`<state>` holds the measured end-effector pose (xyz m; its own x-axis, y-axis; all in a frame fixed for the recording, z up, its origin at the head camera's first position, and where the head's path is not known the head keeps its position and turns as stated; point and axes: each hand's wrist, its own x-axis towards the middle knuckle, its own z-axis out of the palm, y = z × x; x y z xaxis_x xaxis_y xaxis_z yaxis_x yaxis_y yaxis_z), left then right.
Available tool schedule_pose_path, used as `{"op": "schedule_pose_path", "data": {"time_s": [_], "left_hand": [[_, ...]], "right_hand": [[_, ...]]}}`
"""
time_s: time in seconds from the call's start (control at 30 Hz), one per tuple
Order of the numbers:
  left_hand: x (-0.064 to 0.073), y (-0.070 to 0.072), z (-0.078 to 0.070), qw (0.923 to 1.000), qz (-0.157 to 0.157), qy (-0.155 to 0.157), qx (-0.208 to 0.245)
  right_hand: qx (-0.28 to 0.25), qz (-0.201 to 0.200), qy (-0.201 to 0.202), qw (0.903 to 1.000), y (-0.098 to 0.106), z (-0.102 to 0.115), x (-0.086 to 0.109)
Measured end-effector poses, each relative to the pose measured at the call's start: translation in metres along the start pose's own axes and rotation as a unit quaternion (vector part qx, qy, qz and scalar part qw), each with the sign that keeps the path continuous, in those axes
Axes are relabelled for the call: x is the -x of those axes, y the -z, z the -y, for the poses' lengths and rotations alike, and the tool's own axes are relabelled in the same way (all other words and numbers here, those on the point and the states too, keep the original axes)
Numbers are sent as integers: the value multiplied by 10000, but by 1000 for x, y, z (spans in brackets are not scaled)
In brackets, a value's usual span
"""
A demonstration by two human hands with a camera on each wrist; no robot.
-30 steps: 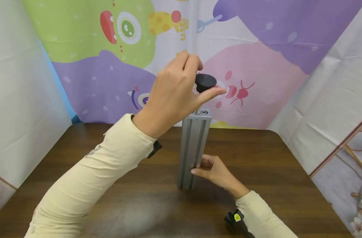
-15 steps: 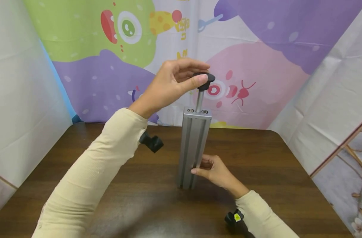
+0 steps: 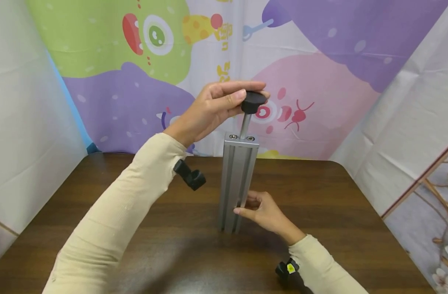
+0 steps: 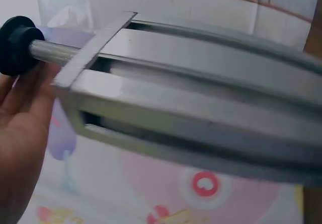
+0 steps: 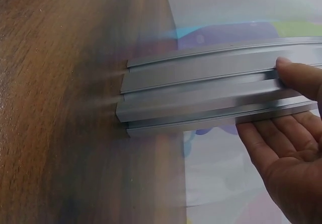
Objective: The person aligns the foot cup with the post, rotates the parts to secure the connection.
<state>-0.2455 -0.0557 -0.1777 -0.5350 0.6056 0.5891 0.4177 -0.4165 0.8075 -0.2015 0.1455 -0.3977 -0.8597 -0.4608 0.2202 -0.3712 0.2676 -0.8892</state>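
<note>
A grey aluminium profile (image 3: pixel 237 183) stands upright on the wooden table, its long sides grooved. Two bolts sit in its top end plate (image 3: pixel 241 140), and between them rises a metal rod (image 3: pixel 245 125) topped by a black disc-shaped levelling foot (image 3: pixel 253 102). My left hand (image 3: pixel 216 104) holds this foot, thumb on the near left edge and fingers reaching round behind. In the left wrist view the foot (image 4: pixel 19 45) partly covers the fingers. Low on the profile, my right hand (image 3: pixel 264 212) grips its right side; the thumb (image 5: pixel 297 78) lies on one face, the fingers beneath the opposite edge.
The brown wooden table (image 3: pixel 154 245) extends to both sides. Behind it hangs a cartoon-print curtain (image 3: pixel 305 73), with white cloth walls (image 3: pixel 18 122) left and right. Black camera mounts (image 3: pixel 190 174) are strapped at both wrists.
The left hand, thumb away from the foot a second ago, has taken hold of it and turned, its thumb moving to the left edge. The right hand keeps its grip.
</note>
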Motion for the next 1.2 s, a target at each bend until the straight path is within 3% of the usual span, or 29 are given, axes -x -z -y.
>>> {"op": "schedule_pose_path", "data": {"time_s": [0.07,0.1,0.13,0.17,0.2,0.27,0.3,0.37,0.43,0.47,0.5,0.57,0.67,0.73,0.77,0.8,0.83,0.87,0.97,1.0,1.03,1.07,1.1,1.13,1.2], "left_hand": [[1,-4,-9,9946,-305,163,-983],[1,-8,-14,9838,-543,238,-1694],[1,-12,-19,9658,-794,285,-2453],[1,-16,-24,9393,-1025,233,-3265],[1,-22,-28,9079,-1246,109,-4000],[2,-32,-33,8347,-1636,-181,-5255],[3,-37,-35,8028,-1738,-413,-5688],[3,-44,-35,7496,-1804,-833,-6313],[2,-49,-34,7201,-1764,-929,-6646],[2,-51,-33,7115,-1755,-912,-6743],[2,-52,-32,7065,-1745,-885,-6801],[1,-52,-30,7052,-1724,-775,-6833],[1,-50,-26,7133,-1740,-702,-6753],[1,-47,-24,7323,-1723,-753,-6545],[1,-45,-23,7469,-1723,-787,-6374],[1,-43,-22,7661,-1716,-805,-6141],[1,-40,-22,7901,-1685,-787,-5840],[1,-37,-21,8190,-1621,-743,-5454],[2,-26,-20,9171,-1274,-332,-3763],[2,-22,-19,9445,-1069,-176,-3103],[2,-19,-18,9666,-826,-35,-2428],[2,-15,-16,9826,-573,86,-1763],[2,-12,-14,9928,-337,189,-1135],[2,-9,-12,9976,-114,254,-629],[0,-5,-8,9993,270,236,136]], "right_hand": [[19,3,33,10000,0,0,0],[43,8,47,10000,0,0,0],[66,11,68,10000,0,0,0],[82,9,81,9999,1,0,0],[107,6,95,9999,1,0,-1],[142,9,86,9999,1,-1,0],[123,20,116,9999,1,0,-1],[82,38,89,9999,2,1,-1],[40,69,56,10000,2,2,-1],[29,88,38,9999,3,2,-2],[24,108,21,9999,3,3,-2],[13,128,-10,9999,3,3,-2],[15,141,12,9999,3,2,-1],[18,130,25,9999,2,2,-1],[16,122,22,9999,2,2,-1],[20,111,13,9999,2,2,-1],[19,101,0,9999,2,2,-1],[22,95,-26,9999,2,2,-1],[3,86,-74,9999,2,2,0],[4,82,-78,9999,3,2,0],[10,81,-85,9999,3,2,0],[18,79,-91,9999,3,2,0],[33,74,-88,9999,3,2,0],[51,71,-89,9999,3,3,0],[81,72,-86,9999,2,3,0]]}}
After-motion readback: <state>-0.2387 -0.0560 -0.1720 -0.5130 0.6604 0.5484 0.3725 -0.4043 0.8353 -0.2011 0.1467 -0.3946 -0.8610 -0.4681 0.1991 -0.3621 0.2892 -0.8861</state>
